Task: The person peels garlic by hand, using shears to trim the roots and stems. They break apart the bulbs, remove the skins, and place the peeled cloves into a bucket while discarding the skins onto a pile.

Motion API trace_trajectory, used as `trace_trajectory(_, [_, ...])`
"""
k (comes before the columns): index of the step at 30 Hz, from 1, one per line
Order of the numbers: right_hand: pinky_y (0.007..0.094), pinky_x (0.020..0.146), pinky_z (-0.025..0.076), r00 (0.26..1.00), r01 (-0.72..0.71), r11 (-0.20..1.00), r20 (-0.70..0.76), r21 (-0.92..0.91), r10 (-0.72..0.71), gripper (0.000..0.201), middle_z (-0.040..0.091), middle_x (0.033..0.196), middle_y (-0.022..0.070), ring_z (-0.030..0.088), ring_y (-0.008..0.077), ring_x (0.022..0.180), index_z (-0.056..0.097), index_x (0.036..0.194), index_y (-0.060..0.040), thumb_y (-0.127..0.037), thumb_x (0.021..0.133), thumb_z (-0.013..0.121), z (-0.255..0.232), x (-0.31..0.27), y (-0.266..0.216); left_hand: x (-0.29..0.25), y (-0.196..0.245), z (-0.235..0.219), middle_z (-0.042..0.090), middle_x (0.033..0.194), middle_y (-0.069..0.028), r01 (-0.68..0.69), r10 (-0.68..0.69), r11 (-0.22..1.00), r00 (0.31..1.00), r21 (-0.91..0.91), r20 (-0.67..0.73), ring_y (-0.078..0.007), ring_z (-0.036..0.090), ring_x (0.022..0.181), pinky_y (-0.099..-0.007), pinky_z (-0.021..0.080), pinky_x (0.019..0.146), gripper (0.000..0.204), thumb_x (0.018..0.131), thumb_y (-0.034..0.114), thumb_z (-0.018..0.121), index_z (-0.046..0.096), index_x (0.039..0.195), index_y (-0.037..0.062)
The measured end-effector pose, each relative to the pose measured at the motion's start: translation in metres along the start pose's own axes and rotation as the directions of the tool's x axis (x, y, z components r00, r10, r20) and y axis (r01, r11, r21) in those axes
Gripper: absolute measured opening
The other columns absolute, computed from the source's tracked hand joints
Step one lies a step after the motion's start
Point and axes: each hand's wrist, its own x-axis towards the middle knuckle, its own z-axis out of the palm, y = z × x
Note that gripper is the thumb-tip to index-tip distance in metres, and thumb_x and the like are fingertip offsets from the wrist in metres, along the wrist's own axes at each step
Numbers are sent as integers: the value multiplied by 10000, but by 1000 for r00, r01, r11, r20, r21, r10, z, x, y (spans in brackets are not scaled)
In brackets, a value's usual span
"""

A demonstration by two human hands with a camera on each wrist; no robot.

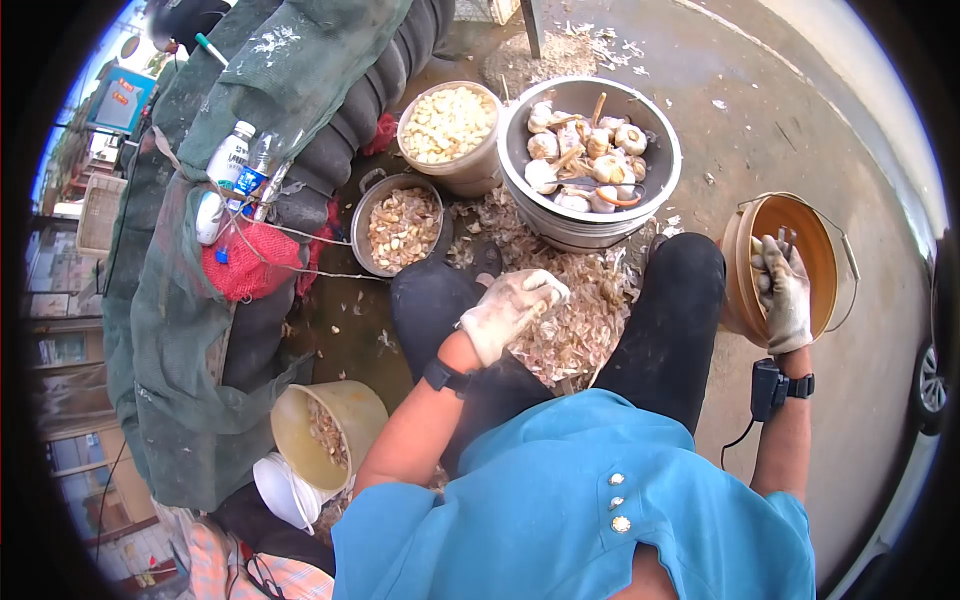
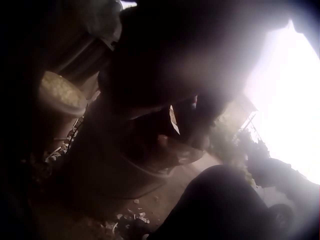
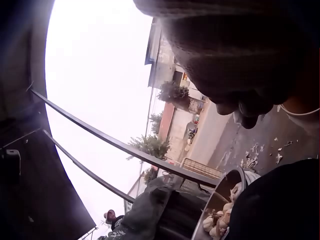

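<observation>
My left hand point(image 1: 515, 312), in a soiled pale glove, hovers above the heap of garlic skins point(image 1: 575, 335) between the knees. Its fingers are curled, and I cannot tell whether they hold anything. In the left wrist view that hand is a dark silhouette. My right hand point(image 1: 785, 295), gloved too, reaches over the mouth of a tan bucket point(image 1: 740, 250) with its fingers loosely bent. The right wrist view shows its greyish fingertips point(image 3: 245, 115) from below. In front stands a grey basin point(image 1: 655, 110) of garlic bulbs point(image 1: 600, 145), with a dark, orange-ended object among them.
A bucket of peeled cloves point(image 1: 450, 125) stands left of the basin, behind a metal pot point(image 1: 400, 225) of skins and cloves. Nearer on the left, a cream bucket point(image 1: 365, 410) lies tipped. Green netting point(image 1: 170, 400) covers the left side, with a bottle point(image 1: 232, 155) and red mesh point(image 1: 255, 265).
</observation>
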Motion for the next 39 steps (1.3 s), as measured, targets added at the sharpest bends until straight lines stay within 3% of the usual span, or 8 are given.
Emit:
trace_trajectory(4, [194,450,364,966,-44,843,-238,-536,-101,252,572,710,-28,442,28,523,616,1031,-87,-315,928,649,-72,40,42,9,-24,-8,632,1030,-115,-284,342,820,939,498,-28,-293,599,949,-368,486,841,270,955,175,479,624,1140,44])
trace_trajectory(7, [221,459,389,977,-135,845,-210,-517,28,251,560,672,-18,481,53,530,610,966,-71,-314,919,655,-68,46,43,20,-22,-22,624,1045,-126,-268,277,867,960,421,41,-324,589,937,-388,485,836,272,928,164,486,629,1134,58])
trace_trajectory(15, [322,684,473,986,132,763,166,-632,-34,377,625,762,108,604,179,711,599,956,-2,-372,905,648,65,64,-15,40,8,-35,615,984,-144,327,-325,934,945,-143,36,-272,594,862,-341,475,781,243,919,158,508,603,1092,14])
trace_trajectory(17, [439,785,476,940,340,587,283,-735,-191,430,652,878,227,639,364,887,601,1009,-21,-435,898,632,92,84,-13,44,-16,-31,619,961,-128,128,-128,992,992,-7,-19,-233,588,847,-330,469,768,243,940,185,506,608,1078,12])
trace_trajectory(19, [458,822,476,930,364,434,346,-824,-123,401,661,955,225,634,384,959,596,1046,-31,-410,916,599,123,97,-25,48,-9,-34,622,947,-126,299,-298,947,954,-121,31,-207,593,867,-324,473,781,259,959,221,498,612,1067,16])
trace_trajectory(29, [431,842,512,851,524,-185,515,-831,99,282,697,1034,165,666,321,1005,674,1097,-81,-219,881,555,200,159,-14,54,-51,-37,618,1031,-82,94,-107,954,994,-285,-32,-176,605,979,-310,492,852,388,1002,331,486,603,1111,-22])
trace_trajectory(34, [436,775,507,683,698,-109,704,-708,-195,217,701,916,151,678,322,896,677,1022,-89,-166,863,551,226,147,-18,64,-58,-34,617,1012,-84,31,-64,936,994,-351,-84,-173,615,963,-305,497,842,348,1012,284,482,590,1118,-29])
trace_trajectory(39, [424,779,525,637,771,47,768,-635,-61,203,686,979,182,674,335,919,668,1023,-97,-109,864,543,266,144,-12,69,-53,-37,620,998,-69,12,-46,920,996,-392,-78,-146,617,929,-294,496,825,321,1008,266,497,589,1103,-26])
